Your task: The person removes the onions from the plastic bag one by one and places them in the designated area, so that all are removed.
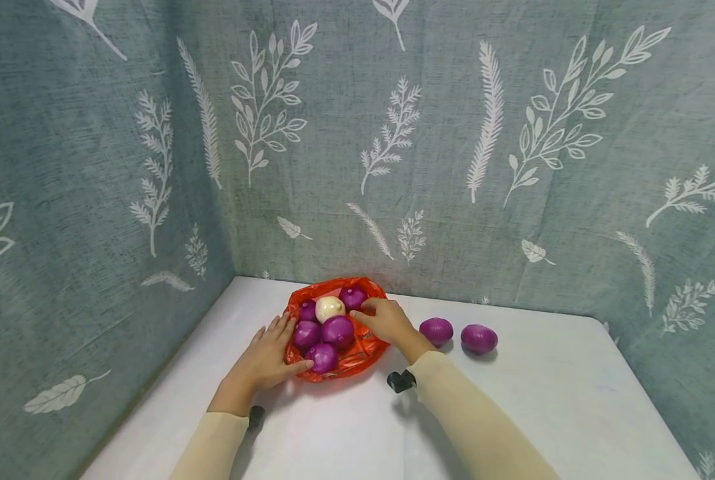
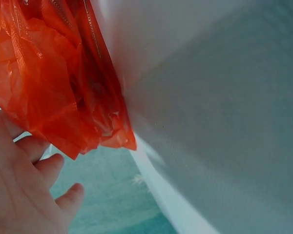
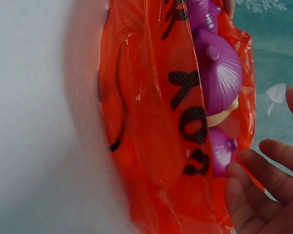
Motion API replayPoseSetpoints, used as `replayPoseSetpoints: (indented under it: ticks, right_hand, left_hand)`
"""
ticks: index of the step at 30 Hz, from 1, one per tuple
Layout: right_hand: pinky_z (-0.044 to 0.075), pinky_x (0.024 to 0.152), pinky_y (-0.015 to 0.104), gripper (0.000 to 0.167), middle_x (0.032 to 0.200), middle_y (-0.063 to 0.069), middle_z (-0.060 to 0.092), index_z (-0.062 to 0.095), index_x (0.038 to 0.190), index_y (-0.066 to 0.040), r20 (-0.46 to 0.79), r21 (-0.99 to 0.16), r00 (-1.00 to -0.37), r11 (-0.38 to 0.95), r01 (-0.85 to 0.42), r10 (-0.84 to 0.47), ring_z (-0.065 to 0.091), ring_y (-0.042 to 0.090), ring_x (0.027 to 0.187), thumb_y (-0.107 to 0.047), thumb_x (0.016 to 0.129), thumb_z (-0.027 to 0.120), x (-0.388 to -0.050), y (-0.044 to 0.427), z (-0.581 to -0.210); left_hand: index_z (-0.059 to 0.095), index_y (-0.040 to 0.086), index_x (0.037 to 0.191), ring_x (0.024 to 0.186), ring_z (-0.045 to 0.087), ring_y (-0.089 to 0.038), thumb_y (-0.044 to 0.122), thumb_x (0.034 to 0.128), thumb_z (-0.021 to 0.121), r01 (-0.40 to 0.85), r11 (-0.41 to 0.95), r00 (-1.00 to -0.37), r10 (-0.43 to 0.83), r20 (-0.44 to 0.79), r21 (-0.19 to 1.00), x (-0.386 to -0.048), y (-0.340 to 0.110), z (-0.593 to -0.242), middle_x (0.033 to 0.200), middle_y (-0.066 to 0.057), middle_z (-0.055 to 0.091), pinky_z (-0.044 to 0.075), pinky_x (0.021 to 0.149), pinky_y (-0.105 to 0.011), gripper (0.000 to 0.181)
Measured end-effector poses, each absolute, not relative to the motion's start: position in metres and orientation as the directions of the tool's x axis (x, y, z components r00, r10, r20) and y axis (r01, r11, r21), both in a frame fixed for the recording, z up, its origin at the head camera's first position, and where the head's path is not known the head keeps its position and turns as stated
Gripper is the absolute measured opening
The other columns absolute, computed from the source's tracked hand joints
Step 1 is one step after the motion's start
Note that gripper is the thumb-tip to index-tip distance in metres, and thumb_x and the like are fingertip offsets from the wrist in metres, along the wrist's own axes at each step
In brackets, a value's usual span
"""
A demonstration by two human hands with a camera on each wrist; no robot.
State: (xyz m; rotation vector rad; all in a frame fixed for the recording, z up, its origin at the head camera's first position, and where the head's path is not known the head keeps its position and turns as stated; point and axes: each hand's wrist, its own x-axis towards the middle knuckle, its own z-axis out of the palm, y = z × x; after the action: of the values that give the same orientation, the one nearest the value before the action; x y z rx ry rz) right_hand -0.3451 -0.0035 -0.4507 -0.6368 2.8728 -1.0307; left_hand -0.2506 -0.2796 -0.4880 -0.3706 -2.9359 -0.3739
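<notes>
A red-orange plastic bag [image 1: 366, 348] lies on the table with its mouth spread wide. Several purple onions [image 1: 337, 332] and one whitish onion [image 1: 330, 309] sit inside it. My left hand [image 1: 264, 357] rests along the bag's left side, fingers extended and thumb beside the nearest purple onion [image 1: 324, 358]. In the left wrist view those fingers touch the bag's crinkled outside [image 2: 44, 83]. My right hand [image 1: 389, 323] hovers at the bag's right rim, close to the far purple onion [image 1: 353, 297]. The right wrist view shows its thumb and fingers apart, holding nothing.
Two more purple onions lie on the table right of the bag, one [image 1: 436, 331] just beyond my right wrist and another [image 1: 479, 339] beside it. The white table [image 1: 561, 393] meets patterned green-grey cloth [image 1: 441, 253] behind and on the left. Dark wrist devices [image 1: 401, 381] stick out below the sleeves.
</notes>
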Motion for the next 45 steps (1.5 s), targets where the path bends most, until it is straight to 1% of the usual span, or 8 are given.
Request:
replayPoseSetpoints:
  ticks: [7, 14, 20, 25, 29, 32, 34, 45]
  right_hand:
    - [0.048, 0.093, 0.043, 0.051, 0.111, 0.004, 0.068, 0.065, 0.121, -0.009, 0.127, -0.561, -0.895, 0.713, -0.421, -0.428, 0.061, 0.024, 0.104, -0.051, 0.092, 0.062, -0.347, -0.014, -0.456]
    - [0.046, 0.097, 0.044, 0.057, 0.111, 0.006, 0.069, 0.065, 0.121, -0.008, 0.084, -0.555, -0.909, 0.738, -0.384, -0.409, 0.061, 0.027, 0.107, -0.056, 0.093, 0.055, -0.346, -0.027, -0.463]
    - [0.049, 0.092, 0.044, 0.060, 0.103, 0.009, 0.071, 0.067, 0.115, -0.004, 0.054, -0.550, -0.919, 0.757, -0.353, -0.389, 0.064, 0.029, 0.101, -0.058, 0.096, 0.049, -0.344, -0.034, -0.468]
    - [0.052, 0.085, 0.043, 0.067, 0.097, 0.008, 0.071, 0.068, 0.115, -0.003, 0.038, -0.520, -0.928, 0.786, -0.336, -0.371, 0.066, 0.028, 0.094, -0.063, 0.095, 0.044, -0.341, -0.038, -0.475]
    - [0.051, 0.090, 0.043, 0.071, 0.107, 0.010, 0.070, 0.064, 0.124, -0.002, 0.023, -0.528, -0.927, 0.783, -0.329, -0.374, 0.065, 0.028, 0.101, -0.064, 0.095, 0.043, -0.338, -0.041, -0.479]
    - [0.048, 0.096, 0.047, 0.073, 0.119, 0.012, 0.067, 0.058, 0.132, -0.001, 0.001, -0.571, -0.924, 0.758, -0.314, -0.382, 0.061, 0.031, 0.112, -0.062, 0.095, 0.046, -0.336, -0.041, -0.479]
    - [0.046, 0.098, 0.048, 0.073, 0.122, 0.013, 0.065, 0.056, 0.134, -0.001, -0.008, -0.592, -0.921, 0.744, -0.310, -0.390, 0.059, 0.031, 0.115, -0.061, 0.094, 0.047, -0.336, -0.041, -0.478]
    - [0.047, 0.097, 0.044, 0.064, 0.118, 0.007, 0.065, 0.058, 0.131, -0.009, 0.016, -0.649, -0.901, 0.682, -0.339, -0.433, 0.059, 0.026, 0.111, -0.056, 0.088, 0.063, -0.339, -0.026, -0.477]
  left_hand:
    - [0.024, 0.002, 0.154, 0.144, 0.017, -0.039, 0.080, 0.0799, 0.048, 0.271, 0.937, -0.954, 0.230, 0.194, 0.220, -0.251, -0.278, -0.486, 0.159, -0.018, 0.018, 0.015, 0.114, -0.057, 0.110]
    - [0.024, 0.002, 0.154, 0.145, 0.016, -0.038, 0.081, 0.0799, 0.047, 0.263, 0.940, -0.957, 0.225, 0.185, 0.216, -0.253, -0.277, -0.487, 0.160, -0.017, 0.017, 0.013, 0.114, -0.056, 0.110]
    - [0.024, 0.003, 0.154, 0.145, 0.016, -0.038, 0.080, 0.0803, 0.047, 0.260, 0.942, -0.958, 0.224, 0.181, 0.213, -0.252, -0.277, -0.487, 0.159, -0.018, 0.018, 0.013, 0.115, -0.055, 0.109]
    - [0.025, 0.003, 0.153, 0.145, 0.016, -0.038, 0.079, 0.0802, 0.050, 0.261, 0.938, -0.958, 0.222, 0.183, 0.227, -0.248, -0.277, -0.487, 0.158, -0.019, 0.019, 0.014, 0.115, -0.055, 0.108]
    - [0.025, 0.001, 0.153, 0.144, 0.016, -0.039, 0.079, 0.0804, 0.050, 0.267, 0.936, -0.957, 0.228, 0.182, 0.231, -0.245, -0.277, -0.486, 0.158, -0.020, 0.019, 0.014, 0.114, -0.055, 0.109]
    - [0.025, 0.002, 0.153, 0.145, 0.016, -0.038, 0.079, 0.0805, 0.048, 0.258, 0.940, -0.959, 0.221, 0.178, 0.224, -0.244, -0.279, -0.485, 0.158, -0.019, 0.018, 0.014, 0.114, -0.055, 0.109]
    - [0.024, 0.003, 0.154, 0.145, 0.015, -0.038, 0.080, 0.0806, 0.047, 0.254, 0.942, -0.960, 0.218, 0.177, 0.219, -0.245, -0.279, -0.485, 0.159, -0.018, 0.018, 0.014, 0.115, -0.055, 0.109]
    - [0.023, 0.002, 0.154, 0.145, 0.014, -0.038, 0.081, 0.0797, 0.046, 0.252, 0.943, -0.962, 0.219, 0.166, 0.219, -0.246, -0.279, -0.485, 0.159, -0.019, 0.018, 0.013, 0.115, -0.055, 0.111]
